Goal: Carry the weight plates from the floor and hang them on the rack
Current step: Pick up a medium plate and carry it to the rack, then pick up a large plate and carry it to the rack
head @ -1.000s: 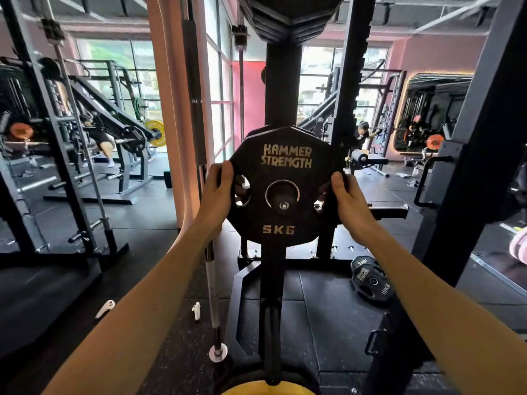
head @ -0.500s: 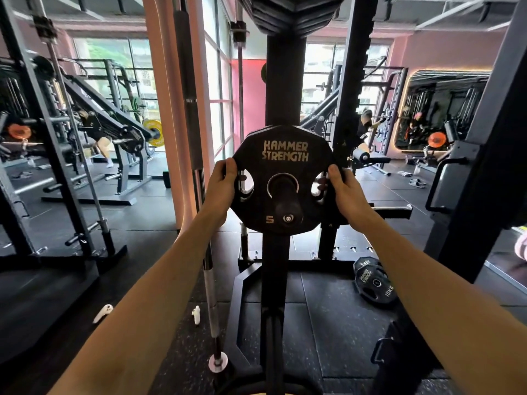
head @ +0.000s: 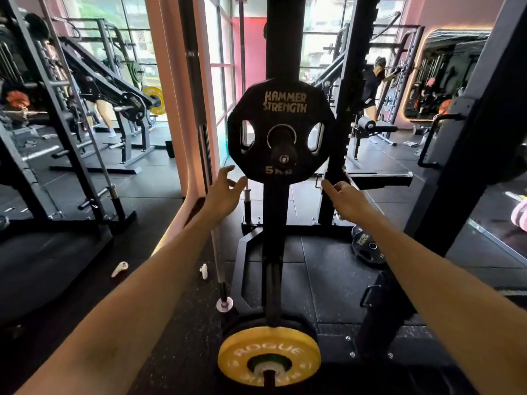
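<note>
A black 5 kg Hammer Strength plate [head: 281, 109] hangs on a peg [head: 283, 155] of the black rack upright [head: 282, 38], straight ahead. My left hand [head: 225, 192] hovers just below the plate's lower left edge, fingers spread and relaxed, holding nothing. My right hand [head: 346, 196] is below the plate's lower right edge, fingers loosely curled, also off the plate. Another black plate [head: 368, 248] lies on the floor to the right of the rack's base. A yellow Rogue plate [head: 269, 359] sits on a low peg at the bottom.
A barbell [head: 205, 155] stands upright left of the rack by a pink pillar [head: 171, 109]. Thick black frame posts [head: 456, 178] rise at the right. Two small white objects [head: 119, 268] lie on the floor. Other machines and people fill the background.
The plate has slid onto the peg and now hangs there. Both hands have let go of its side grips and dropped below it.
</note>
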